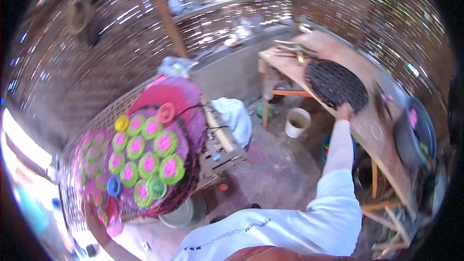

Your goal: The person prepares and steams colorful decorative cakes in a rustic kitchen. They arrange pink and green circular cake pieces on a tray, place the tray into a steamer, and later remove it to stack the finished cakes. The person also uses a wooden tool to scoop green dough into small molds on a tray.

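My right hand (344, 111) grips the near rim of a dark, round woven tray (337, 83) at the wooden table. At the left, my left hand (91, 210) is beside the lower left rim of a large round tray (194, 166); its fingers are too blurred to read. On that tray sit several round green pieces with pink centres (149, 164). Among them are small round cups: a yellow one (122, 123), a reddish one (166, 113), a blue one (114, 186) and a green one (156, 187).
The wooden table (319, 43) runs along the right, with a grey tub (411, 137) at its edge. A white bucket (297, 122) stands on the floor. White cloth (232, 116) hangs by a slatted bench (220, 157). A pale basin (186, 212) is below the large tray.
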Available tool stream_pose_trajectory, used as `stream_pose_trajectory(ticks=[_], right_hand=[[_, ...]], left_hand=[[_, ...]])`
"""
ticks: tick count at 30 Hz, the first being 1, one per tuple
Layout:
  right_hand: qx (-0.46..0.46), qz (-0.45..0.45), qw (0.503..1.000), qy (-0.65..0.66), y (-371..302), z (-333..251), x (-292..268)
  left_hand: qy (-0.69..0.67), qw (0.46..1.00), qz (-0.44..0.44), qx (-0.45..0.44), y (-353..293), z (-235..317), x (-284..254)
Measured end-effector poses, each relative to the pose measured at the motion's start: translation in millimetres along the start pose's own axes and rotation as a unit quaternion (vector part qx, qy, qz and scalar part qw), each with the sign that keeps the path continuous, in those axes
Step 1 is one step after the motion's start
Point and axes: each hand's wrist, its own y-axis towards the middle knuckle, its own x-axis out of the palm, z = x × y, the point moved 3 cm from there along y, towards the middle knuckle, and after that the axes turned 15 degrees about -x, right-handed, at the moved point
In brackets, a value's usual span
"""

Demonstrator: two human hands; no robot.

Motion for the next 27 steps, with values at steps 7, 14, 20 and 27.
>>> stream_pose_trajectory(ticks=[7,14,20,27], right_hand=[[0.174,0.172,0.893,0.377,-5,-133,-92],[-0.672,0.022,0.562,0.482,-192,-469,-312],[-0.731,-0.19,0.598,0.269,-203,-545,-309],[-0.733,-0.172,0.487,0.442,-264,-669,-344]], left_hand=[[0.082,0.992,0.0,0.097,-24,38,66],[0.42,0.851,-0.03,0.314,5,54,106],[0.403,0.868,-0.063,0.283,27,23,62],[0.367,0.897,-0.025,0.244,42,0,25]])
